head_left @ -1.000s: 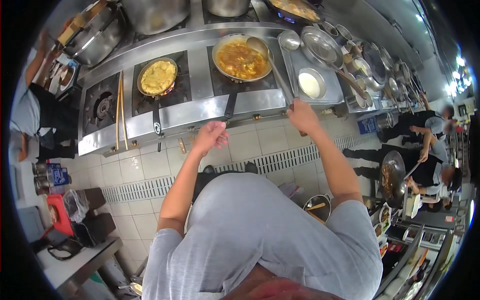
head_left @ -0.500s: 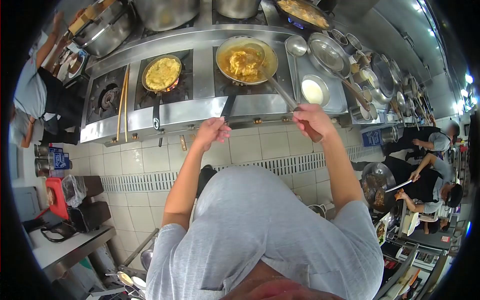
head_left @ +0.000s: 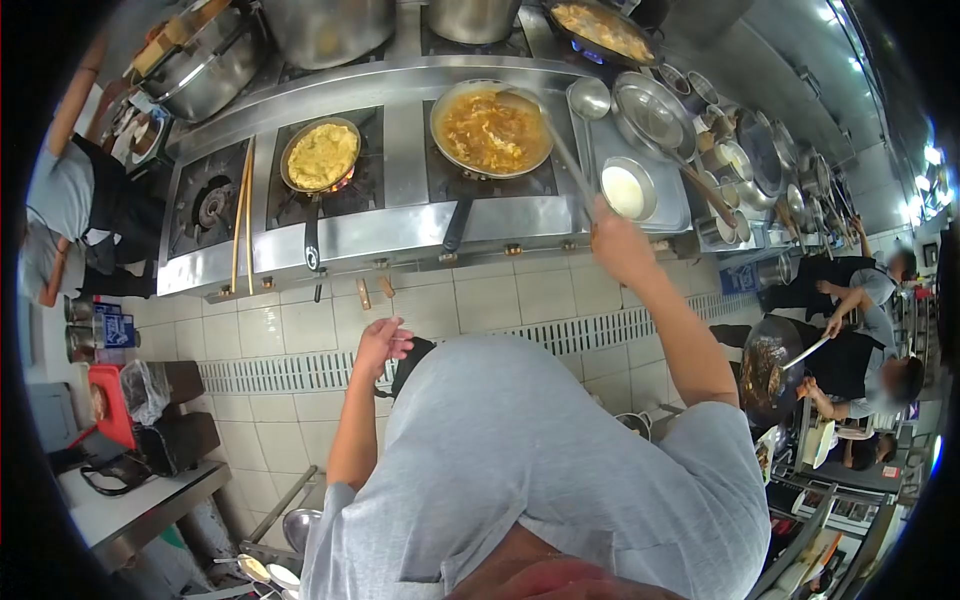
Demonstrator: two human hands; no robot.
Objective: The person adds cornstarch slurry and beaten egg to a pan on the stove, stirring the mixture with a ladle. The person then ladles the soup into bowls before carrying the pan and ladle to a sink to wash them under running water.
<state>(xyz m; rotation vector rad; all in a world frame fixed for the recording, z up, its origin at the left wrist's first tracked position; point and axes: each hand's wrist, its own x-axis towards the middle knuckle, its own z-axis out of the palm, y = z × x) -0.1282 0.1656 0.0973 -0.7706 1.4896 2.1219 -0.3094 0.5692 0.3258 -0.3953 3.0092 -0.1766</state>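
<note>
Closed round the handle of a long ladle [head_left: 568, 150], my right hand [head_left: 624, 245] is at the stove's right front. The ladle's bowl rests in a pan of orange-brown saucy food [head_left: 492, 132] on a burner. My left hand [head_left: 384, 345] hangs in front of the stove over the floor, fingers loosely apart and nothing in them. That pan's black handle [head_left: 457, 226] points toward me, untouched. A smaller pan holds a yellow egg-like round [head_left: 322, 157] over a lit flame. Wooden chopsticks [head_left: 243, 220] lie left of it across the stove's front edge.
A second ladle [head_left: 589, 98] and a bowl of white liquid [head_left: 627, 190] are on the right tray. Large pots [head_left: 330, 30] line the back. People stand at the left [head_left: 65, 195] and right [head_left: 868, 285]; one holds a wok [head_left: 768, 370].
My left hand has dropped back from the pan's handle toward my body. The ladle has moved through the sauce, and the lump of food gathered there has spread out.
</note>
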